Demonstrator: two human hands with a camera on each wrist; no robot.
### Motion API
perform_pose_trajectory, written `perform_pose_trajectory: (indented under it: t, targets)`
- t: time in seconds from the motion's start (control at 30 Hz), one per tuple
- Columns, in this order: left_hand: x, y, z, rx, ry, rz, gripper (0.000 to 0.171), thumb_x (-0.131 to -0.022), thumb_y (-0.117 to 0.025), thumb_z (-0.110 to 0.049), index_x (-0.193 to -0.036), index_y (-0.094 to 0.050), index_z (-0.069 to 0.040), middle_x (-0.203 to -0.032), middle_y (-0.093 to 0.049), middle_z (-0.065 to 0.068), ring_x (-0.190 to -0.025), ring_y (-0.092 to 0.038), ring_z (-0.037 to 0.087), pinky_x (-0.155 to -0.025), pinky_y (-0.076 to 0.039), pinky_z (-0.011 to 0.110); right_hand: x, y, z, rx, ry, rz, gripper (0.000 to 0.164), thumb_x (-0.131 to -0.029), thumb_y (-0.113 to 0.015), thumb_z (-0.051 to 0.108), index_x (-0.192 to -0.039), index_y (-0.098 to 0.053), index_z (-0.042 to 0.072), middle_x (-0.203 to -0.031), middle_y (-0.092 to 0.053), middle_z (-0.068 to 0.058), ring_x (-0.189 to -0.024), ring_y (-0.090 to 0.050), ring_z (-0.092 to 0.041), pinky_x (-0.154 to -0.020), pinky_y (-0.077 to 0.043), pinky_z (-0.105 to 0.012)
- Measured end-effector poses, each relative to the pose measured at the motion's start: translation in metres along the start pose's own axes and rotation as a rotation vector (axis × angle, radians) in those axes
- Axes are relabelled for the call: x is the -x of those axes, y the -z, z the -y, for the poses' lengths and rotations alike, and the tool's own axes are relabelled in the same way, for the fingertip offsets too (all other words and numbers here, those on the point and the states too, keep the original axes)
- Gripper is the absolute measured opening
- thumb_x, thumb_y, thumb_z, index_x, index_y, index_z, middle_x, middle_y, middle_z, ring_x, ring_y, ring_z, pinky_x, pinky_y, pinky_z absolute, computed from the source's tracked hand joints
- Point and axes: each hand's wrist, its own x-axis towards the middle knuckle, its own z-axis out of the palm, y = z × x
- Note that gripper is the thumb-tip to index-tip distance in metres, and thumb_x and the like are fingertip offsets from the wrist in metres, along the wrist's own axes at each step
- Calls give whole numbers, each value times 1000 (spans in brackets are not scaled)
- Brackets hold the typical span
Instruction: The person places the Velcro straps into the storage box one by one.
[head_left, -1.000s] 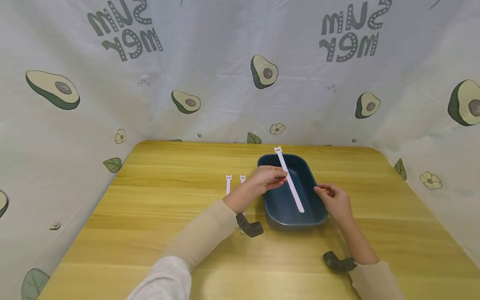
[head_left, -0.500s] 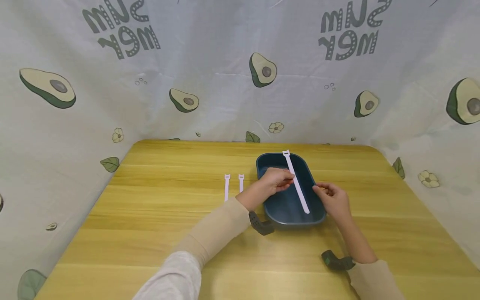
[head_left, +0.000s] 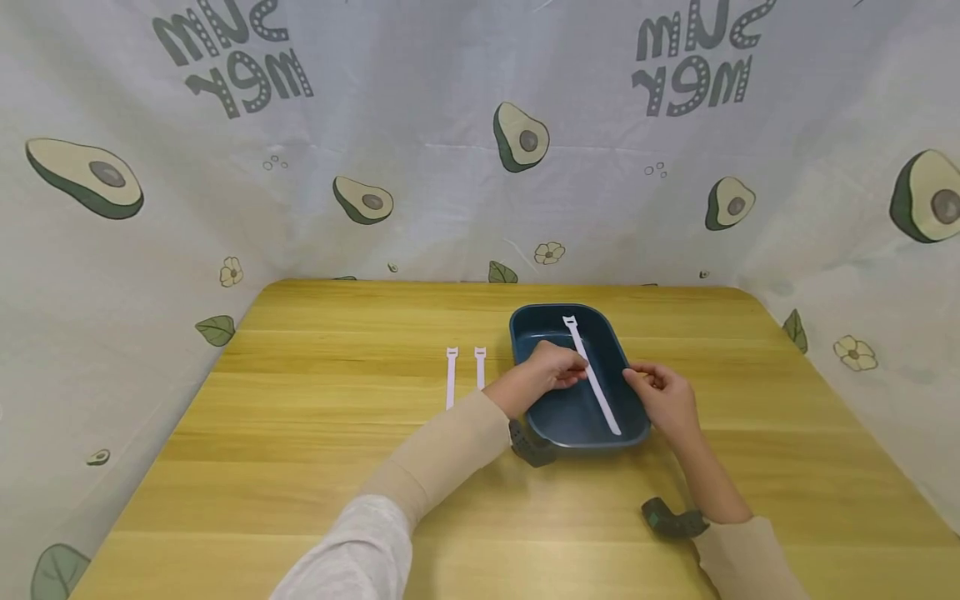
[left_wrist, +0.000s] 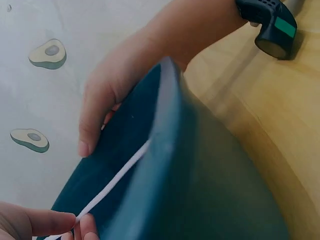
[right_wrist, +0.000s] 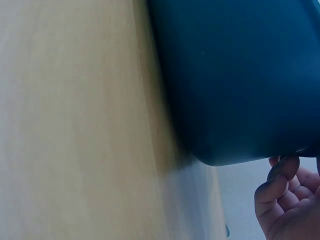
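Note:
My left hand [head_left: 553, 367] pinches a white hook-and-loop cable tie [head_left: 597, 392] near its middle, inside the outline of a dark blue plastic bin [head_left: 570, 435]. In the left wrist view, thumb and fingertips meet on the cable tie [left_wrist: 114, 181], which slants across the bin's inside. My right hand [head_left: 666, 400] holds the bin's right rim, thumb over the edge. From the right wrist view, the fingers [right_wrist: 286, 167] curl at the rim of the bin [right_wrist: 240, 90].
Two more white cable ties, a left one [head_left: 452, 375] and a right one [head_left: 481, 367], lie on the wooden table [head_left: 315, 433] left of the bin; my left forearm covers their lower parts. An avocado-print curtain [head_left: 450, 167] hangs behind the table.
My left hand has moved right and down with the cable tie, whose slotted head has come from beyond the far rim to within the bin's outline. The right hand keeps its hold on the rim.

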Motion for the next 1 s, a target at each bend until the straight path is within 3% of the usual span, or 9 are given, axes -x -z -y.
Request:
perform_pose_trajectory:
  t: [0.23,0.4,0.57,0.7,1.0]
  targets:
    - [-10,-2,3,-111,40,2,6,-84,-69,6,-85,-63,6,-65,-66,10,-44,-55,7,-42,-42,14,1,1,1,4,11,-2,38,-94,-67,23,-111,-65,-11,-67,-52,5,-60,-46,-5,-51,-38,-19]
    - [-26,-11,9,-207,61,0,10,-78,-72,9,-78,-62,6,-63,-67,13,-49,-63,13,-43,-47,18,2,1,1,-1,15,-6,38,-94,-67,23,-112,-65,-10,-67,-52,5,-60,-46,-4,-51,-38,-19]
    - [-25,-18,11,-299,77,-35,16,-80,-73,7,-71,-61,3,-54,-62,9,-40,-53,10,-35,-39,17,2,0,-1,3,16,-1,37,-95,-66,23,-112,-65,-10,-67,-53,5,-60,-46,-4,-52,-38,-19]
    - [-23,-20,12,-342,58,-76,21,-79,-74,8,-68,-56,3,-45,-54,6,-35,-48,10,-33,-36,17,1,0,-2,0,9,4,38,-95,-66,24,-112,-65,-9,-67,-53,7,-61,-46,-5,-52,-38,-19]
    - [-21,-26,14,-538,-38,-168,32,-79,-77,-4,-53,-59,-6,-38,-48,-1,-30,-43,7,-36,-37,16,0,0,0,-25,18,1,35,-94,-66,20,-112,-65,-10,-67,-52,6,-60,-46,-5,-51,-38,-19]
